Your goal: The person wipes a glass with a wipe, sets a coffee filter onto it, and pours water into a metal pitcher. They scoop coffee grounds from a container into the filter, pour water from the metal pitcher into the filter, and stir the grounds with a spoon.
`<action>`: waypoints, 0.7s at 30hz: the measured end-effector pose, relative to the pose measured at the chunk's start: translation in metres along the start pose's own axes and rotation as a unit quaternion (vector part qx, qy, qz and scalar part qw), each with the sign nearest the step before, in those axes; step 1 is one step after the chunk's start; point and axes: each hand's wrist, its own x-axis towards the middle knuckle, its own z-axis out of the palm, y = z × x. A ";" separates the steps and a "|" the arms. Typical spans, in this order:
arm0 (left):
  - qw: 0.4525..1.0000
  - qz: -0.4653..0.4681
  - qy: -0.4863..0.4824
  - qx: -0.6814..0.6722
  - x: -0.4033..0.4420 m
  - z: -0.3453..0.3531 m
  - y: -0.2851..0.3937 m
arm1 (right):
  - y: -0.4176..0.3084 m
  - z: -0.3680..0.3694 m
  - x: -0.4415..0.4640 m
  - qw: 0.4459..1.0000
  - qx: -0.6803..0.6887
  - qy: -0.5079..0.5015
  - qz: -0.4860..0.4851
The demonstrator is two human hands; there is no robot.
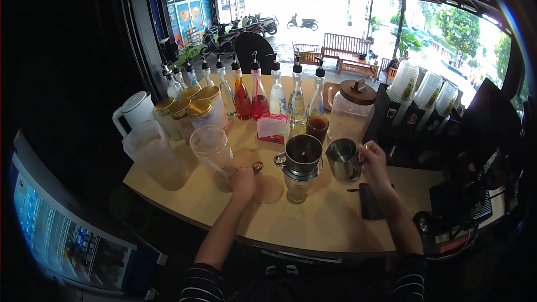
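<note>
My right hand [372, 159] is closed on the handle of a metal pitcher [344, 162], upright at the table's right part. My left hand [243, 183] is closed beside a clear plastic jar [212, 148] with brown contents low inside; a metal spoon [257, 166] shows just past its fingers, and whether the hand holds it is unclear. A round clear lid [269, 190] lies right of that hand. Between my hands a metal drip filter [302, 154] sits on a glass [297, 189]. Behind it stands a glass of brown liquid [317, 127].
Pump bottles [242, 98] line the back, with gold-lidded jars [199, 113] and a pitcher [154, 156] at left. A tissue pack [273, 128] stands mid-table. A large lidded jar [351, 109], cup stacks [403, 81] and a dark flat object [372, 201] are at right.
</note>
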 end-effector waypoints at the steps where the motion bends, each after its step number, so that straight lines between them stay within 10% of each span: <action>1: 1.000 -0.016 0.011 -0.011 0.005 0.007 -0.002 | 0.010 -0.004 -0.002 1.000 0.017 0.011 0.017; 11: 0.991 0.009 0.057 -0.122 0.006 -0.015 0.001 | 0.070 -0.008 -0.021 0.997 0.049 0.049 0.045; 21: 0.669 0.036 0.090 -0.737 -0.007 -0.112 0.016 | 0.092 -0.018 -0.015 0.996 0.002 0.039 0.075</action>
